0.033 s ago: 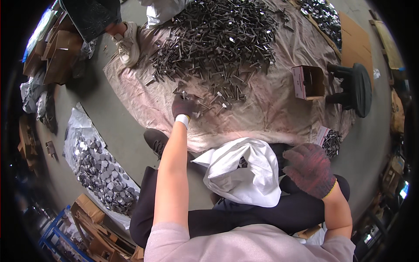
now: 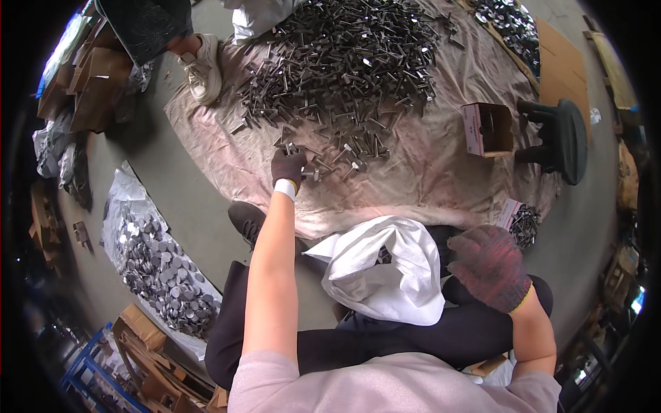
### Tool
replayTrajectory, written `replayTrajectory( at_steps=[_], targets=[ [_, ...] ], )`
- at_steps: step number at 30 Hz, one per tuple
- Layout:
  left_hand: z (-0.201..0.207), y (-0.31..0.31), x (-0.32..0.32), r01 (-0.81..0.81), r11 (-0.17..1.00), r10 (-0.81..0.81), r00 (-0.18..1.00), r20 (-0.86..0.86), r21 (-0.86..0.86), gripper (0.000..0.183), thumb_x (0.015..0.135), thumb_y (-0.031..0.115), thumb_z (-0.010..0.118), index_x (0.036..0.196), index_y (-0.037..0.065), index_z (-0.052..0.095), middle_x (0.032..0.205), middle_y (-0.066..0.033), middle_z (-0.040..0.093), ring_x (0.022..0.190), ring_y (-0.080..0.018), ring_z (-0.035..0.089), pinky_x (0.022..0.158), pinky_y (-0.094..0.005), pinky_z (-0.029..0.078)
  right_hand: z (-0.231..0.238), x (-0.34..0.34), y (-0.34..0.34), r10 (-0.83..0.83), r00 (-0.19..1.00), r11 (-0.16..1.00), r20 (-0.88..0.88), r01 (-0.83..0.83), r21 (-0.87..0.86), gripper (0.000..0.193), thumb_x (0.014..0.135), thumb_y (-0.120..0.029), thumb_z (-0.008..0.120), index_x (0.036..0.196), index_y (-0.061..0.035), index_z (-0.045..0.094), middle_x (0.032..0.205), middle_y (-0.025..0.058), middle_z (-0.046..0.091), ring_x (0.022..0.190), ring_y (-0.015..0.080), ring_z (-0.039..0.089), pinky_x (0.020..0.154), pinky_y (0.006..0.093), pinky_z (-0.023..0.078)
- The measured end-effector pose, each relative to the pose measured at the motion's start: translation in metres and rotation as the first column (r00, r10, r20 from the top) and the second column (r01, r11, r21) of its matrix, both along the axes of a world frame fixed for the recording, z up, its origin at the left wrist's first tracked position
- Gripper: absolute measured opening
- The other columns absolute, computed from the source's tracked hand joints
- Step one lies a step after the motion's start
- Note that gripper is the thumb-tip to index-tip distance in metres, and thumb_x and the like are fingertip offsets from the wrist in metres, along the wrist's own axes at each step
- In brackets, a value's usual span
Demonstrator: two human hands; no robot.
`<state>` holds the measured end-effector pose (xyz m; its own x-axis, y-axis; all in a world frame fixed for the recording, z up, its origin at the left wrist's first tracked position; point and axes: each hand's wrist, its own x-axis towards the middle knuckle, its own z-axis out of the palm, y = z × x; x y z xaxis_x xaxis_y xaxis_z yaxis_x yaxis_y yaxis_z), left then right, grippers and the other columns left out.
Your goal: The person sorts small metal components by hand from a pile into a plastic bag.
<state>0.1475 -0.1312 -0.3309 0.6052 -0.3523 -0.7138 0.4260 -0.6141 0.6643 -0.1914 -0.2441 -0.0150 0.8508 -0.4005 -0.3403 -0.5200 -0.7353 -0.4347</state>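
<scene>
My left hand [image 2: 288,166], in a dark work glove with a white cuff, reaches to the near edge of a pile of T-shaped metal bolts [image 2: 337,62]. Its fingers are closed around bolts, and metal ends [image 2: 292,148] show at the fingertips. Another bolt [image 2: 311,175] lies beside the hand on the cloth. Above my right knee, my right hand [image 2: 490,267] hovers in a reddish-black glove, fingers loosely bent and apart, nothing visible in them. Between my legs stands a white woven sack [image 2: 385,292], its mouth folded open, with some dark metal pieces inside.
A stained cloth [image 2: 427,165] lies under the bolts. To the right are an open carton [image 2: 496,131], a dark green stool [image 2: 570,141] and a small box of metal pieces [image 2: 523,226]. Grey discs [image 2: 169,275] cover a sheet at left. Another person's shoe [image 2: 203,72] is at upper left.
My left hand has shifted very slightly left and away from me at the edge of the pile. My right hand and the sack stay practically where they were.
</scene>
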Motion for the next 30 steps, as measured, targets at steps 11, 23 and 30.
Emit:
replayTrajectory(
  at_steps=[11, 23, 30],
  targets=[
    [0.05, -0.039, -0.039, -0.859, 0.318, -0.106, 0.388, -0.915, -0.401, 0.022, 0.087, 0.018, 0.055, 0.105, 0.01, 0.066, 0.104, -0.0132, 0.067, 0.082, -0.0249, 0.06, 0.064, -0.0407, 0.053, 0.008, -0.004, 0.007, 0.013, 1.0, 1.0, -0.019, -0.013, -0.014, 0.034, 0.075, -0.026, 0.074, 0.104, -0.01, 0.066, 0.093, 0.0089, 0.064, 0.093, 0.0313, 0.06, 0.082, 0.0443, 0.047],
    [0.098, -0.046, -0.042, -0.8, 0.326, -0.063, 0.514, -0.856, -0.504, 0.029, 0.092, 0.039, 0.056, 0.104, 0.016, 0.068, 0.109, -0.0157, 0.069, 0.102, -0.0367, 0.064, 0.089, -0.0636, 0.049, 0.011, -0.018, 0.022, 0.081, 0.997, 0.994, 0.011, -0.08, -0.072, 0.033, 0.076, -0.024, 0.072, 0.105, -0.008, 0.067, 0.094, 0.013, 0.064, 0.091, 0.0349, 0.06, 0.077, 0.0449, 0.049],
    [0.16, -0.03, -0.062, -0.682, 0.417, -0.133, 0.608, -0.783, -0.601, 0.061, 0.089, 0.066, 0.042, 0.121, 0.018, 0.061, 0.116, -0.0178, 0.066, 0.103, -0.0413, 0.062, 0.09, -0.0658, 0.046, 0.006, -0.029, 0.026, 0.115, 0.993, 0.986, -0.016, -0.116, -0.121, 0.033, 0.079, -0.027, 0.07, 0.106, -0.0093, 0.067, 0.096, 0.013, 0.065, 0.093, 0.0347, 0.06, 0.079, 0.0465, 0.049]
  ],
)
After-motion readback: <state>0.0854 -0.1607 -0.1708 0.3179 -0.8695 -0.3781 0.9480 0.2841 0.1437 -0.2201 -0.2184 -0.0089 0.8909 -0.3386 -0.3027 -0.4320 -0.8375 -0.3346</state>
